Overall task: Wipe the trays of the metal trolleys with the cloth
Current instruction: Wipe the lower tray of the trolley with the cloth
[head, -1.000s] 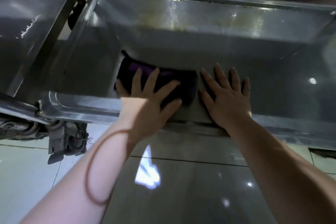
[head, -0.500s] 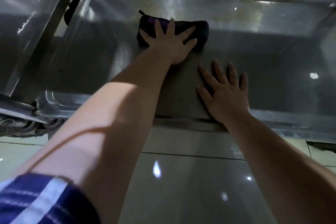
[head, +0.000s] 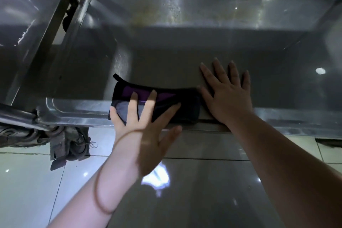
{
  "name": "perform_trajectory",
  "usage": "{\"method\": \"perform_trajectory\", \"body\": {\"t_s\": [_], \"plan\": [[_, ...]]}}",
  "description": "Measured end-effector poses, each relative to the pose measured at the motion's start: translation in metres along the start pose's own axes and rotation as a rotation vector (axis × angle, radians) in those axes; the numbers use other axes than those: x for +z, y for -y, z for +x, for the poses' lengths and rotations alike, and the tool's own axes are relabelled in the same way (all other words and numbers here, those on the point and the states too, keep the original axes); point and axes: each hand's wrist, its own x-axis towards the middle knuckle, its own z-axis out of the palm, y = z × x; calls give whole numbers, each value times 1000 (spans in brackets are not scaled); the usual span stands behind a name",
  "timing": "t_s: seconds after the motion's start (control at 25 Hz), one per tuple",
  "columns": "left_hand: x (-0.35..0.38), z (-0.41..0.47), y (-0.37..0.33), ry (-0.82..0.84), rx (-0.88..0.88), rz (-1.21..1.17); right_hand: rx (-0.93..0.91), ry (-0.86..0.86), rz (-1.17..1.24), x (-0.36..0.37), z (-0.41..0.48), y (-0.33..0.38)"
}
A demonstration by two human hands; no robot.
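Pressing down with fingers spread, the left hand (head: 146, 126) lies flat on a dark cloth (head: 159, 102) at the near rim of a metal tray (head: 185, 52), low and just left of centre in the frame. The cloth is black with a purple patch and a grey patch, folded into a long strip; its lower edge sits on the tray's near lip and its upper part reaches onto the tray floor. A small loop sticks out at the cloth's upper left corner. Only the fingers rest on the cloth — the palm and thumb hang past the rim, over the floor (head: 203, 190).

The right hand (head: 227, 96) lies palm down on the tray floor just right of the cloth, fingers spread and pointing toward the top of the frame; its thumb side touches or nearly touches the cloth's right end. It holds nothing.

A thin band (head: 100, 187) circles the left forearm, lower centre.

The tray fills the upper middle and right of the frame, with dull streaks along its far wall. A second tray (head: 24, 29) sits at the upper left, just beside the first, with trolley posts between them. A caster (head: 70, 146) shows below the first tray's near left corner. Glossy floor tiles fill the bottom of the frame, catching light reflections.
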Motion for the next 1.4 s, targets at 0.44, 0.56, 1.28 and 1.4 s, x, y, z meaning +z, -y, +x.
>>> {"method": "perform_trajectory", "body": {"t_s": [0.44, 0.56, 1.28, 1.4], "plan": [[-39, 207, -2, 81, -120, -100, 10, 57, -3, -4, 6, -1], [-30, 163, 1, 24, -90, -74, 8, 74, 8, -7, 7, 0], [-2, 15, 78, -97, -153, -99, -88, -41, 16, -6, 3, 103], [0, 30, 83, -124, -151, -107, -51, 29, 4, 6, 5, 98]]}}
